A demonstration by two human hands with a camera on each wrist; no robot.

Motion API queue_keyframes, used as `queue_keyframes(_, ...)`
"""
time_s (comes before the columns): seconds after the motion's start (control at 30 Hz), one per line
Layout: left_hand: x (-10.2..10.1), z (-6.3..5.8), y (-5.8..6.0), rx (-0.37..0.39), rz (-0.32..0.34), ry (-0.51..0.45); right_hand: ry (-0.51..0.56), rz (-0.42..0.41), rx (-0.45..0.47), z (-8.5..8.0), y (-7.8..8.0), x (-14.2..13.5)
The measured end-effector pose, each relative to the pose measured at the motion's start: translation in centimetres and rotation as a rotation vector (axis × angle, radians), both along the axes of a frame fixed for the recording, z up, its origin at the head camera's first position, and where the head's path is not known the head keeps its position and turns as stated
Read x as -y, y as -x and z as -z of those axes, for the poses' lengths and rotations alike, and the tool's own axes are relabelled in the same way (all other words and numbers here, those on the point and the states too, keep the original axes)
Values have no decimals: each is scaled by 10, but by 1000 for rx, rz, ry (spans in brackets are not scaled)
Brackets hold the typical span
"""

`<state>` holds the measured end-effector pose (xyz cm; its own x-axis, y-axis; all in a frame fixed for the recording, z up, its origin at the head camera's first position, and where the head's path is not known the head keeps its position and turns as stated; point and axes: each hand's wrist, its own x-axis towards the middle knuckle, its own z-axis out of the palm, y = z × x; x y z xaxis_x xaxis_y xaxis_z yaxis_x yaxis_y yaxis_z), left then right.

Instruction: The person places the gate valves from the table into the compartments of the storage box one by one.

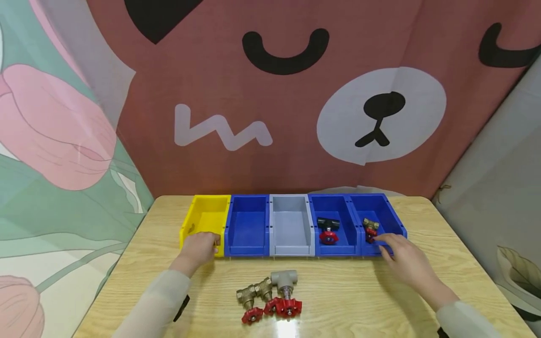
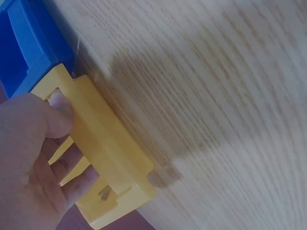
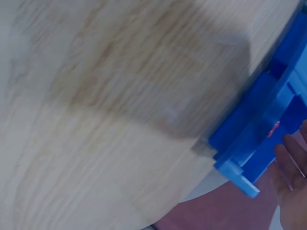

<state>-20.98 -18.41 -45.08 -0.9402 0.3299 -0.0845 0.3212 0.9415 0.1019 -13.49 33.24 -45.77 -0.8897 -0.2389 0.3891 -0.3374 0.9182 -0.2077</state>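
My left hand (image 1: 202, 249) grips the front edge of the yellow bin (image 1: 211, 203), its thumb at the front lip and its fingers inside, as the left wrist view shows. A small brownish patch (image 2: 104, 192) shows in that bin; I cannot tell what it is. At the front of the far-right blue bin (image 1: 393, 220) is my right hand (image 1: 406, 260), fingers extended and loosely bent. Its fingertips are close to a brass valve with a red handwheel (image 1: 371, 224) inside that bin; contact cannot be made out.
Between these bins stand a blue bin (image 1: 248, 247), a grey bin (image 1: 291, 250) and another blue bin (image 1: 336, 251) with a black valve (image 1: 328, 224). Two brass valves (image 1: 246, 295) and a grey valve (image 1: 284, 279), all red-wheeled, lie on the wooden table (image 1: 338, 300). A printed curtain (image 1: 291, 164) hangs behind.
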Motion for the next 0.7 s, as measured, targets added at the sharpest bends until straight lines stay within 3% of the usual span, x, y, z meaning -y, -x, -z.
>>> queue_keyframes(0.13, 0, 1, 1, 0, -3, 2, 11, -4, -8, 6, 1, -6)
queue_keyframes(0.37, 0, 2, 1, -8, 1, 2, 1, 25, 79, 9, 1, -8)
queue_keyframes(0.53, -1, 1, 0, -10, 0, 14, -27, 13, 70, 13, 5, -7)
queue_keyframes(0.7, -2, 1, -1, -1, -2, 22, -40, 23, 120, 12, 9, -4)
